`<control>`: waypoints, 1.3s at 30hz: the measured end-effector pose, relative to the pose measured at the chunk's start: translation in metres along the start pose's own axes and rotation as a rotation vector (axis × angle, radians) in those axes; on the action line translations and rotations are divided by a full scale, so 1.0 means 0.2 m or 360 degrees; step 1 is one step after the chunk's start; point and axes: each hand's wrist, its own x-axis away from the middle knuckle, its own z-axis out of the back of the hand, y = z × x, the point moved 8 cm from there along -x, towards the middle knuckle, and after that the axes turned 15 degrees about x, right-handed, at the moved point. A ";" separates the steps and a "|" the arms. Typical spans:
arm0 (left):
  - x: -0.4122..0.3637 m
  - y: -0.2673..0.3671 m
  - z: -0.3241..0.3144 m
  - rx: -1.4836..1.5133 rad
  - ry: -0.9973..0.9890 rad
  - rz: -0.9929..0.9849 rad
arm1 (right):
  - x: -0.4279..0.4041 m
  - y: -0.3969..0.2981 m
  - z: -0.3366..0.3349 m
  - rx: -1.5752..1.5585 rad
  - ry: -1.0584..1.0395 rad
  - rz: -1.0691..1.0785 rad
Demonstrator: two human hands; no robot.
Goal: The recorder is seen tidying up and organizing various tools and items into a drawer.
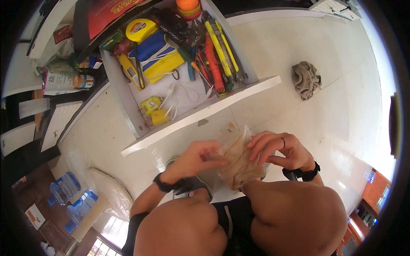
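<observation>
A crinkled clear plastic bag (pixel 240 160) with brownish contents hangs between my hands, above the floor and close to my knees. My right hand (pixel 278 150) grips its right side, the fingers bent over the film. Motion blurs my left hand (pixel 198 158), whose fingertips are at the bag's left edge; whether they pinch it is unclear. Just beyond both hands is a pulled-out drawer (pixel 205 112). Inside lie a yellow tape measure (pixel 141 30), a blue and yellow pouch (pixel 163 57), a screwdriver (pixel 195 65), red-handled tools (pixel 214 64) and a white USB cable (pixel 171 91).
On the tiled floor to the right lies a crumpled grey-brown cloth (pixel 306 80). A cabinet with packets and a jar (pixel 83 81) stands left of the drawer. Large blue water bottles (pixel 65 187) are at the lower left. My shoe (pixel 195 184) is beneath my left forearm.
</observation>
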 end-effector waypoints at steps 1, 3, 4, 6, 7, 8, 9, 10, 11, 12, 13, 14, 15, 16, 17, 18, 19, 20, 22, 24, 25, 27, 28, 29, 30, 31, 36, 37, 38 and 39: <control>0.09 0.06 0.03 0.0005 0.0007 -0.0003 | 0.00 0.02 0.00 0.0000 -0.0009 0.0001; 0.26 0.31 0.05 -0.0299 -0.0022 -0.0427 | 0.03 0.11 0.05 -0.0270 0.0189 -0.0119; 0.35 0.39 0.08 -0.0357 0.0002 -0.0502 | 0.03 0.14 0.06 -0.0347 0.0220 -0.0067; 0.56 0.56 0.11 -0.0457 0.0080 -0.0671 | 0.00 0.14 0.07 -0.0423 0.0215 -0.0098; 0.65 0.65 0.13 -0.0494 0.0109 -0.0772 | 0.00 0.16 0.07 -0.0482 0.0234 -0.0144; 0.74 0.75 0.15 -0.0525 0.0238 -0.0859 | -0.01 0.15 0.06 -0.0487 0.0223 -0.0130; 0.81 0.84 0.18 -0.0554 0.0361 -0.0953 | -0.02 0.18 0.05 -0.0529 0.0238 -0.0177; 0.86 0.93 0.20 -0.0666 0.0527 -0.1085 | -0.03 0.21 0.05 -0.0573 0.0257 -0.0223; 0.94 1.00 0.20 -0.0789 0.0713 -0.1217 | -0.06 0.21 0.05 -0.0576 0.0241 -0.0196; 0.97 1.09 0.17 -0.1173 0.0931 -0.1324 | -0.09 0.22 0.06 -0.0557 0.0240 -0.0187; 0.95 1.17 0.15 -0.1543 0.1135 -0.1429 | -0.11 0.24 0.08 -0.0527 0.0252 -0.0193; 0.91 1.22 0.14 -0.1892 0.1141 -0.1440 | -0.13 0.25 0.10 -0.0523 0.0259 -0.0181; 0.84 1.24 0.15 -0.2168 0.1132 -0.1399 | -0.15 0.27 0.13 -0.0478 0.0333 -0.0158; 0.75 1.24 0.19 -0.2374 0.1028 -0.1392 | -0.15 0.29 0.16 -0.0436 0.0406 -0.0141; 0.69 1.24 0.24 -0.2385 0.1032 -0.1379 | -0.17 0.30 0.15 -0.0447 0.0398 -0.0134; 0.61 1.24 0.25 -0.2604 0.0978 -0.1313 | -0.18 0.30 0.17 -0.0450 0.0462 -0.0127; 0.54 1.21 0.26 -0.2820 0.0912 -0.1238 | -0.18 0.31 0.18 -0.0457 0.0531 -0.0124; 0.50 1.20 0.28 -0.2831 0.0909 -0.1232 | -0.18 0.31 0.18 -0.0466 0.0531 -0.0116; 0.39 1.14 0.29 -0.2854 0.0776 -0.1245 | -0.14 0.33 0.20 -0.0426 0.0535 -0.0164; 0.31 1.12 0.34 -0.2847 0.0685 -0.1209 | -0.09 0.39 0.24 -0.0387 0.0608 -0.0240; 0.27 1.10 0.35 -0.2845 0.0611 -0.1163 | -0.06 0.41 0.26 -0.0346 0.0664 -0.0307; 0.20 1.05 0.34 -0.2674 0.0367 -0.1000 | -0.02 0.42 0.28 -0.0343 0.0718 -0.0306; 0.15 0.99 0.34 -0.2513 0.0140 -0.0817 | 0.00 0.41 0.29 -0.0348 0.0753 -0.0291; 0.15 0.98 0.32 -0.2495 0.0108 -0.0862 | 0.01 0.43 0.30 -0.0321 0.0792 -0.0314; 0.14 0.98 0.35 -0.2372 0.0160 -0.0855 | 0.03 0.43 0.31 -0.0282 0.0780 -0.0345; 0.13 0.97 0.35 -0.2244 0.0202 -0.0833 | 0.07 0.43 0.33 -0.0252 0.0764 -0.0383; 0.19 1.00 0.44 -0.2064 0.0237 -0.0708 | 0.28 0.55 0.62 -0.0118 0.1190 -0.0411; 0.20 1.04 0.43 -0.2045 0.0272 -0.0681 | 0.41 0.57 0.76 0.0071 0.1412 -0.0478; 0.23 1.10 0.37 -0.2114 0.0323 -0.0754 | 0.55 0.64 0.91 0.0264 0.1626 -0.0615; 0.24 1.07 0.39 -0.2089 0.0320 -0.0751 | 0.65 0.78 1.03 0.0465 0.1816 -0.0774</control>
